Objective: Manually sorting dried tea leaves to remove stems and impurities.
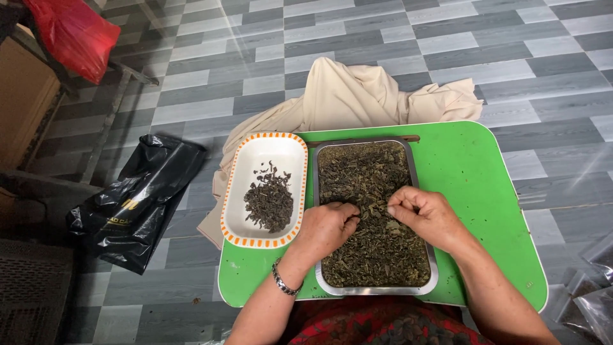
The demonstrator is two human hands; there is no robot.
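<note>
A metal tray [317, 191] full of dried green-brown leaves [364, 172] rests on a small green table [466, 172]. My left hand [325, 230] lies on the leaves near the tray's left side, fingers curled and pinching at leaf bits. My right hand [424, 214] hovers just to its right over the tray's middle, fingertips pinched together on small leaf pieces. Left of the tray sits a white oblong dish with an orange-striped rim [255, 150], holding a small pile of darker leaves [269, 199]. A metal bracelet [284, 282] circles my left wrist.
A beige cloth [357, 96] is bunched on the tiled floor behind the table. A black plastic bag [137, 198] lies on the floor at left, a red bag [73, 32] at top left. Clear packets [590, 300] sit at the right edge.
</note>
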